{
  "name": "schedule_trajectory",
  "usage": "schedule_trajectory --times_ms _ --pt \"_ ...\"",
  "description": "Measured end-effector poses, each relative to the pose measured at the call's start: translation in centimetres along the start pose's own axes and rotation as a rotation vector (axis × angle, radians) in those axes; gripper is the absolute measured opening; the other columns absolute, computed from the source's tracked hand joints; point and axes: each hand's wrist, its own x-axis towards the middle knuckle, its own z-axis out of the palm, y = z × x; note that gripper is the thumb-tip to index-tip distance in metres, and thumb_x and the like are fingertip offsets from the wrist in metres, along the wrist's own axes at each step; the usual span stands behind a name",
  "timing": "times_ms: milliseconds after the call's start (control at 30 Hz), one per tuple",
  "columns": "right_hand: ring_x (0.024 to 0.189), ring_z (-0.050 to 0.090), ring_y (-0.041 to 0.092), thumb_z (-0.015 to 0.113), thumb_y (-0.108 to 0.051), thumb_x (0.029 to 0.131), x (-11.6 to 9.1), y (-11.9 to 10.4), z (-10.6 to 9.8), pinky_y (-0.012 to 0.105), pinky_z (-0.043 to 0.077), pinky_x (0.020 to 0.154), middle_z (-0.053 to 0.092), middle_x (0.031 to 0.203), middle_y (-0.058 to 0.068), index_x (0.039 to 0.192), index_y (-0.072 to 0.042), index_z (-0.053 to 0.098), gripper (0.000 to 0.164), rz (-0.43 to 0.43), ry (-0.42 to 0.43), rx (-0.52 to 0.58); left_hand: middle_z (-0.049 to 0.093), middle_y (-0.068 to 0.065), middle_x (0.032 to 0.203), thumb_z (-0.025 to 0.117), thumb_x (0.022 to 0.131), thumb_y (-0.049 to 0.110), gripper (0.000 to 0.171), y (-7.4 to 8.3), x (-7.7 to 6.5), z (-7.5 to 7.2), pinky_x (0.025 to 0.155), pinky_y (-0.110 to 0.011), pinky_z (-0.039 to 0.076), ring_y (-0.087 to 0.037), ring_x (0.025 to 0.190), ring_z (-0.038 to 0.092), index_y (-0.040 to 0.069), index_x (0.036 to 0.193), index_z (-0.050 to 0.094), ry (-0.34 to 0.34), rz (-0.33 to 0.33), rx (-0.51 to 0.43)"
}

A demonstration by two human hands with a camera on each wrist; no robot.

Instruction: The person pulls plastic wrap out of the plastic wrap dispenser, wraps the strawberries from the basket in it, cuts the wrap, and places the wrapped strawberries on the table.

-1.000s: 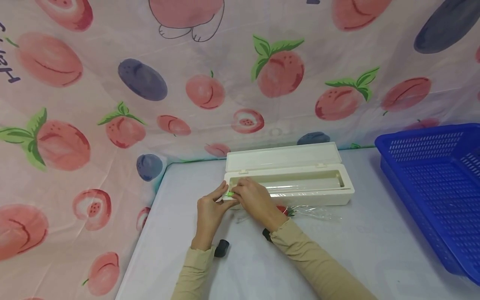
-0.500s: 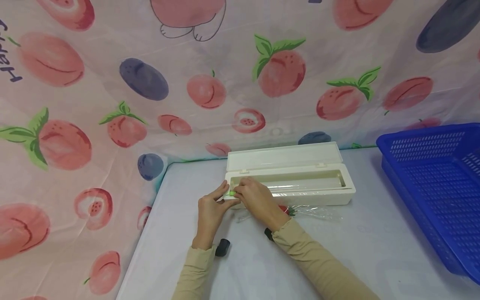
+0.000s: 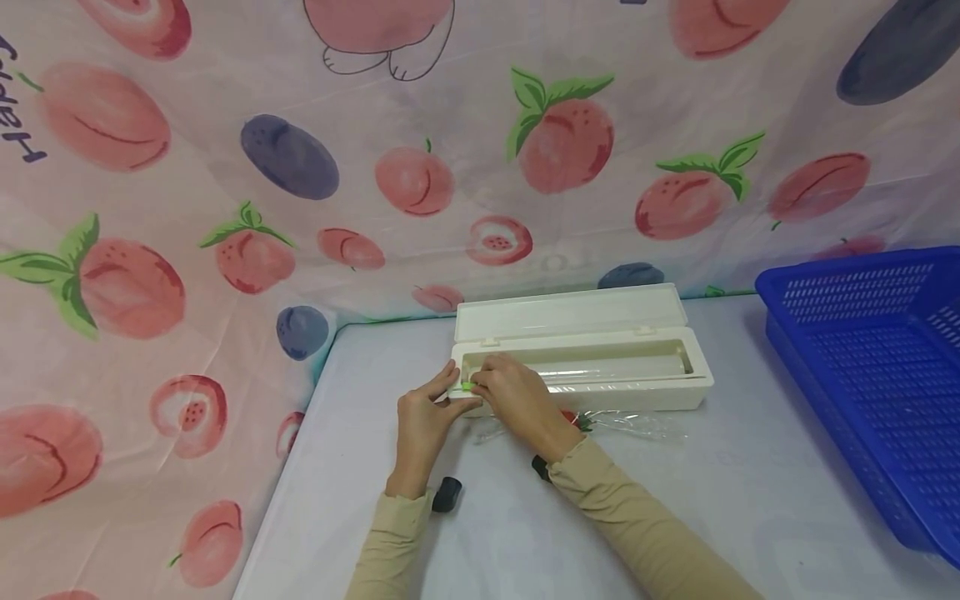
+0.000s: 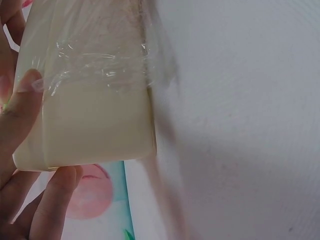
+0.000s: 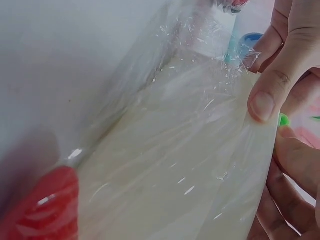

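A cream cling film dispenser (image 3: 630,395) stands with its lid (image 3: 570,314) raised and a clear roll (image 3: 607,367) inside. My left hand (image 3: 424,421) grips its left end, thumb on the front face and fingers round the end, as the left wrist view shows. At the front rim, my right hand (image 3: 517,404) pinches a small green slider (image 3: 467,386) close to the left hand. Clear film (image 5: 185,150) hangs wrinkled over the front face. In front of the box, partly behind the right hand, lies a red item with a green top (image 3: 576,419), film about it.
A blue perforated basket (image 3: 862,367) stands at the right on the white tabletop (image 3: 352,375). Behind and to the left hangs a fruit-printed cloth (image 3: 360,108). Small black objects (image 3: 447,494) sit beside both wrists.
Both hands keep their places at the dispenser's left end, with barely any finger motion. The whole head view has shifted slightly, so everything appears a little further right.
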Motion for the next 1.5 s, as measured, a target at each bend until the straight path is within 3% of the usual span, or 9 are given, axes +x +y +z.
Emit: schedule_trajectory --times_ms 433,867,1500 --pt "0.083 0.061 0.017 0.072 -0.017 0.092 -1.0 1.6 -1.3 0.03 0.056 0.074 0.062 0.085 0.001 0.092 -0.011 0.078 0.008 -0.025 0.014 -0.006 0.065 -0.01 0.127 0.088 0.067 0.016 0.06 0.1 -0.1 -0.4 0.075 -0.026 0.059 -0.025 0.113 0.065 -0.003 0.12 0.067 0.01 -0.016 -0.014" --pt "0.078 0.058 0.015 0.075 -0.013 0.088 -2.9 3.5 -2.9 0.029 0.054 0.069 0.06 0.082 0.0 0.092 -0.011 0.078 0.005 0.015 0.021 0.038 0.065 -0.008 0.128 0.089 0.066 0.017 0.062 0.1 -0.1 -0.1 0.077 -0.023 0.059 -0.024 0.114 0.065 -0.001 0.121 0.067 0.001 -0.049 -0.057" --pt "0.082 0.059 0.017 0.075 -0.01 0.087 -6.5 7.5 -6.4 0.034 0.055 0.073 0.063 0.086 0.0 0.096 -0.007 0.078 0.01 0.088 -0.011 0.037 0.065 -0.01 0.128 0.09 0.066 0.017 0.062 0.1 -0.2 0.2 0.075 -0.02 0.058 -0.025 0.115 0.065 -0.003 0.12 0.067 0.014 -0.033 -0.04"
